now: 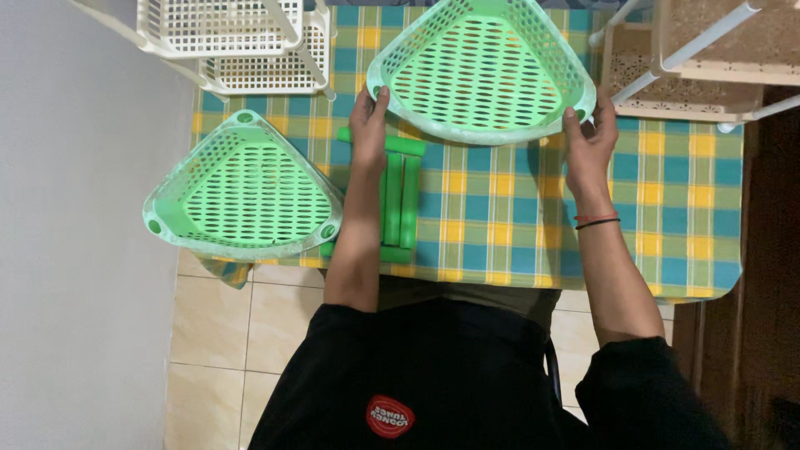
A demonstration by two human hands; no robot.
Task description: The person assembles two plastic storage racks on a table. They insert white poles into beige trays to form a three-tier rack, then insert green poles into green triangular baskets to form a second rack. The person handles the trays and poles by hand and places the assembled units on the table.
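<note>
- Green corner basket (479, 71): a rounded-triangular tray of pale green moulded plastic, its floor and walls pierced with rows of slots, with a round socket at each corner. It is held over the far middle of the checked table (500, 217), its broad edge facing the person.
- Handling, as a judgement: thin perforated plastic of this kind should be light and fairly stiff, though the rim may flex a little; the smooth surface could slip, so the two near corners by the sockets offer the surest hold.
- Left hand (368, 125): fingers closed over the basket's near-left corner, thumb lying up against the socket.
- Right hand (590, 137): fingers wrapped on the near-right corner, thumb on the rim; a dark band and a red one circle the wrist.
- Second green basket (242, 192): same shape, resting at the table's near-left corner and overhanging its edge.
- Green posts (398, 196): several plastic bars lying together near the table's near edge, partly beneath the left forearm.
- White racks (242, 42) and beige racks (708, 58): at the far-left and far-right corners.
</note>
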